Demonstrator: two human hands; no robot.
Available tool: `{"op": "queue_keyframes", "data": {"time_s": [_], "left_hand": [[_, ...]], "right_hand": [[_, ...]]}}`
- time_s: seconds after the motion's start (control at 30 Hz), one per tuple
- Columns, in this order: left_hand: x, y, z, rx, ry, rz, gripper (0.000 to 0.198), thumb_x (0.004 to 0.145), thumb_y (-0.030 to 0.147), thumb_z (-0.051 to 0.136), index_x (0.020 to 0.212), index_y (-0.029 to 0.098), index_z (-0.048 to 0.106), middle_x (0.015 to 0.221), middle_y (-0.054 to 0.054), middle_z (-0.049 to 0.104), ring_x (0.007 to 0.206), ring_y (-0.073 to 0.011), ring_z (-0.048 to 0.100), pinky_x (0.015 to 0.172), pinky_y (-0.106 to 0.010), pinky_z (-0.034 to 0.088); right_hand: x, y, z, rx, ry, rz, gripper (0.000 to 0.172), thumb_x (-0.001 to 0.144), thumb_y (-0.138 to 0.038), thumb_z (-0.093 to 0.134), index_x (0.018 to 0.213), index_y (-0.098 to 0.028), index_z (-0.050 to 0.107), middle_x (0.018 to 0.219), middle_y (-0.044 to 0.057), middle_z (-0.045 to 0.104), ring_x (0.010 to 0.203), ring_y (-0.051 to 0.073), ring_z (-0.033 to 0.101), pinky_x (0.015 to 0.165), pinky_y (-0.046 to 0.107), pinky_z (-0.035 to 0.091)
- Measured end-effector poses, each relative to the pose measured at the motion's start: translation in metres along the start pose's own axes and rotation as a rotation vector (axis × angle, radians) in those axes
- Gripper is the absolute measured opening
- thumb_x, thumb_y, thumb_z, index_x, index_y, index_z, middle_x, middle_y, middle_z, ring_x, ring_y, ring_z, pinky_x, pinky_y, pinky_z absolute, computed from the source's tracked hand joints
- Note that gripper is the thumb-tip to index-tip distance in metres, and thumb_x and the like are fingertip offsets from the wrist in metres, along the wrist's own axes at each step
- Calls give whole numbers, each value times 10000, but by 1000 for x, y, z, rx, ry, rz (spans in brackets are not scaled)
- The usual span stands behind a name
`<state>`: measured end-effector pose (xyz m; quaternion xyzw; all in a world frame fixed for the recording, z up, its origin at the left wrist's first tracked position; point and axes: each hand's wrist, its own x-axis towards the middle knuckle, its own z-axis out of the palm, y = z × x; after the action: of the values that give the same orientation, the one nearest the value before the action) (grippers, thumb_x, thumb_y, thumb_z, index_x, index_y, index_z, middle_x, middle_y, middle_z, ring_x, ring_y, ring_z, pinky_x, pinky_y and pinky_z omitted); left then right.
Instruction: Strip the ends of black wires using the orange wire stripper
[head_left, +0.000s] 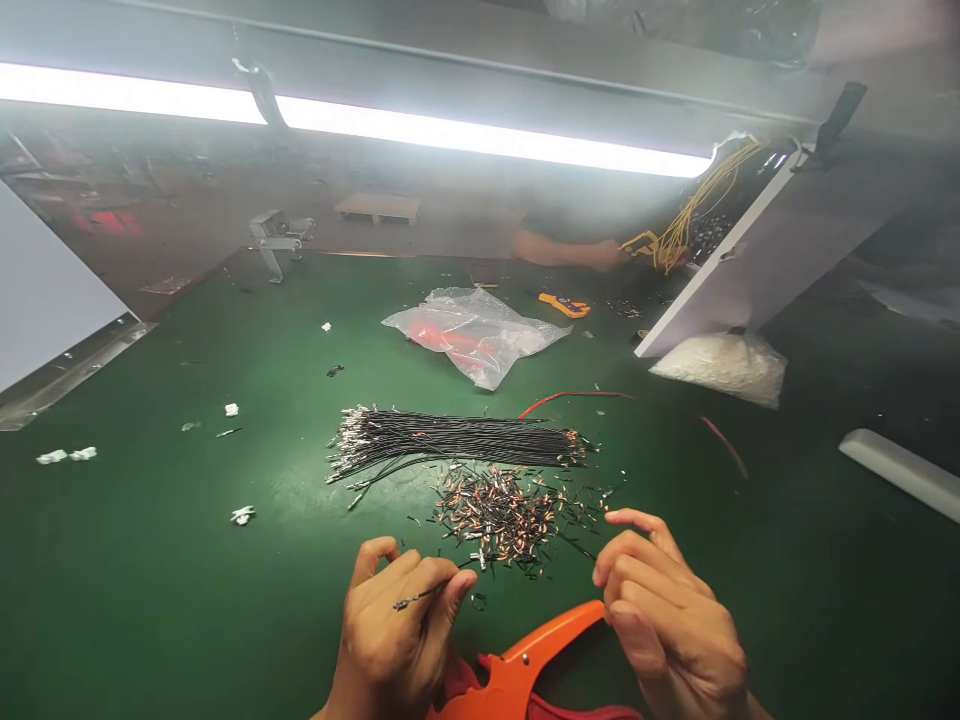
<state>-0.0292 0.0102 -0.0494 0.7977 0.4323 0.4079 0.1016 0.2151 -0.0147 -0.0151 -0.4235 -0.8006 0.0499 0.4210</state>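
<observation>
My left hand (401, 620) pinches a thin black wire (424, 596) between thumb and index finger; one end sticks out over the hand. My right hand (671, 605) is at the right with fingers loosely curled, index finger raised and thumb apart. Its fingertips are close to the tip of an orange-and-red plier-like hand tool (517, 665), partly cut off by the bottom edge. A dark wire piece (577, 546) lies by those fingertips. Beyond the hands is a heap of black and copper-coloured wire offcuts (502, 515). Behind it lies a bundle of black wires (465, 438) with metal terminals at the left.
A clear plastic bag (480, 335) with red contents lies on the green table (150, 580). Behind it is a yellow-orange hand tool (564, 305). Small white connectors (242, 515) are scattered at left. Across the table, another person's arm (574, 250) is near yellow wires (679, 230).
</observation>
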Motion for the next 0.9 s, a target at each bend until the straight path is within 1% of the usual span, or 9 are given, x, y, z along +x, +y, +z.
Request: {"op": "queue_keyframes", "data": {"time_s": [0.13, 0.27, 0.4, 0.5, 0.57, 0.63, 0.73, 0.8, 0.9], "left_hand": [[1, 0, -1, 19, 42, 46, 160, 958, 107, 531, 853, 223, 564, 609, 71, 657, 476, -103, 512, 784, -353, 359], [1, -3, -2, 23, -9, 31, 171, 952, 131, 531, 824, 234, 580, 612, 64, 694, 491, -116, 560, 761, -337, 385], [1, -4, 0, 32, 25, 35, 165, 957, 145, 537, 828, 233, 592, 586, 69, 669, 483, -123, 543, 782, -344, 370], [3, -4, 0, 33, 69, 69, 146, 952, 121, 556, 850, 223, 579, 592, 82, 641, 471, -106, 513, 787, -342, 347], [4, -4, -2, 26, 78, 104, 140, 945, 101, 566, 870, 219, 571, 608, 91, 638, 474, -95, 518, 790, -336, 340], [5, -3, -2, 24, 70, 105, 129, 945, 110, 571, 874, 217, 567, 628, 86, 651, 486, -94, 530, 795, -336, 335], [5, -1, -2, 9, 60, 73, 123, 953, 131, 566, 864, 216, 567, 585, 87, 624, 473, -99, 506, 797, -344, 329], [4, 0, -1, -7, 61, 63, 133, 956, 129, 560, 856, 216, 565, 585, 84, 629, 475, -100, 500, 797, -347, 328], [3, 0, -1, -11, 86, 66, 138, 955, 115, 556, 863, 217, 560, 628, 78, 661, 484, -97, 505, 801, -350, 328]], "right_hand": [[-2, 1, 0, 1, 54, -10, 252, 814, -34, 447, 665, -216, 359, 596, -60, 375, 559, 115, 493, 867, 489, 423], [-1, 2, 2, -22, 46, -13, 256, 819, -29, 452, 665, -215, 367, 594, -60, 389, 574, 114, 510, 882, 493, 423], [4, -3, 0, -46, 108, -10, 263, 812, -36, 436, 632, -210, 357, 560, -67, 387, 539, 103, 504, 853, 468, 436], [9, -9, -12, -71, 110, -19, 250, 804, -37, 456, 635, -210, 389, 553, -65, 417, 563, 120, 538, 863, 488, 425], [13, -14, -23, -108, 54, -121, 230, 785, -16, 488, 657, -203, 447, 557, -61, 476, 594, 137, 582, 892, 500, 410], [19, -21, -35, -114, 136, -171, 252, 775, -9, 472, 624, -207, 435, 529, -63, 478, 577, 141, 585, 892, 509, 407], [27, -34, -47, -153, 167, -171, 266, 726, 17, 466, 583, -203, 422, 513, -64, 498, 567, 129, 592, 895, 494, 422], [29, -40, -47, -172, 137, -146, 261, 684, 43, 464, 571, -191, 436, 523, -58, 519, 578, 118, 597, 892, 486, 425], [27, -40, -37, -153, 138, -138, 269, 731, 30, 462, 577, -188, 432, 520, -51, 518, 583, 124, 595, 896, 517, 406]]}}
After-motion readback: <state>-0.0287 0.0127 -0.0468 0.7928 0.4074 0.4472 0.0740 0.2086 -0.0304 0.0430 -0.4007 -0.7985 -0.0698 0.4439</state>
